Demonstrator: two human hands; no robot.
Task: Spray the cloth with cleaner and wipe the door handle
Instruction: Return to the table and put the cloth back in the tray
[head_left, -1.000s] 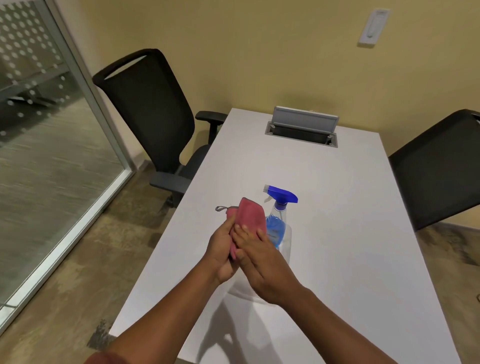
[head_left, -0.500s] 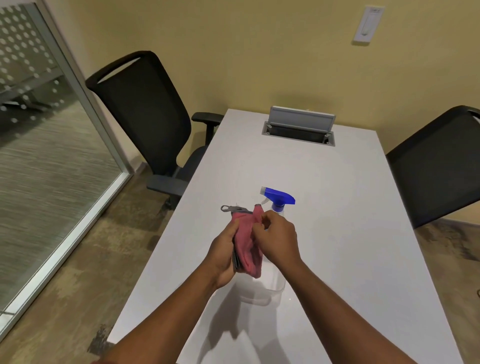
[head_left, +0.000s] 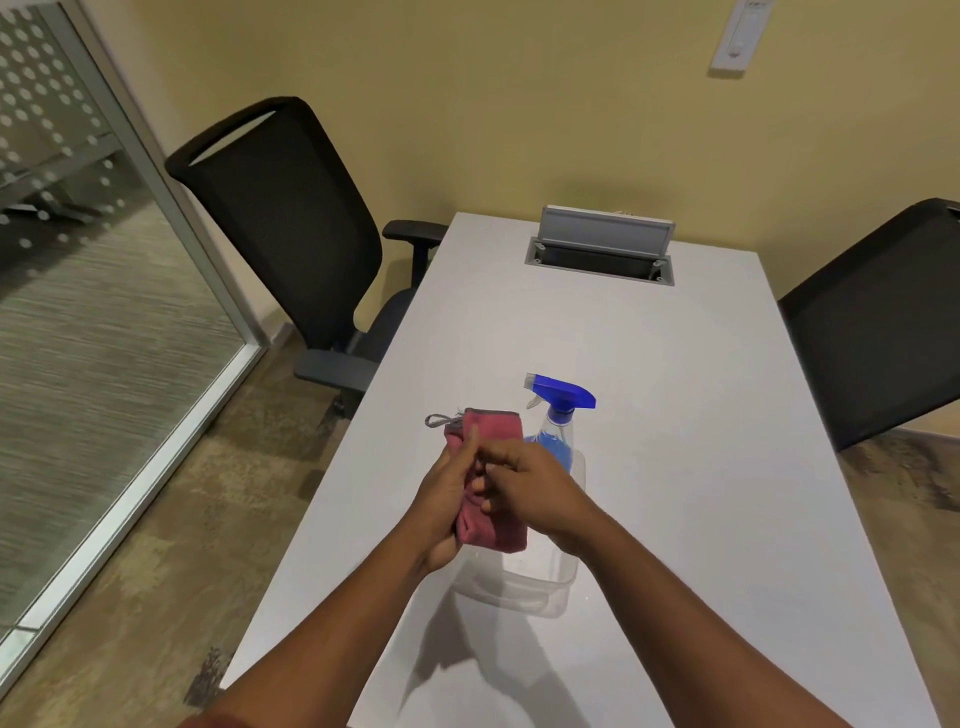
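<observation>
From the head camera, the only view we have, the risk sits right under our hands: the spray bottle (head_left: 558, 431) stands upright in a clear plastic tub (head_left: 524, 592) just behind the cloth (head_left: 491, 499), touching or nearly touching our right hand (head_left: 530, 493), so we judge that a careless reach for its blue trigger could tip it over inside the tub or knock it onto the white table (head_left: 675, 467). The cloth could also slip or unfold while one hand lets go to take the bottle, since it is folded into a loose pad rather than wrapped tight. No door handle shows anywhere here, so the wiping is still to come, and we cannot tell whether the cloth is already damp. Our left hand (head_left: 447, 499) grips the pink cloth above the near end of the table, thumb pressed up along its front and fingers curled behind it. Our right hand has its fingers bent together, pinching the cloth's right side at the middle. A grey loop (head_left: 439, 420) sticks out from the cloth's top left corner.
</observation>
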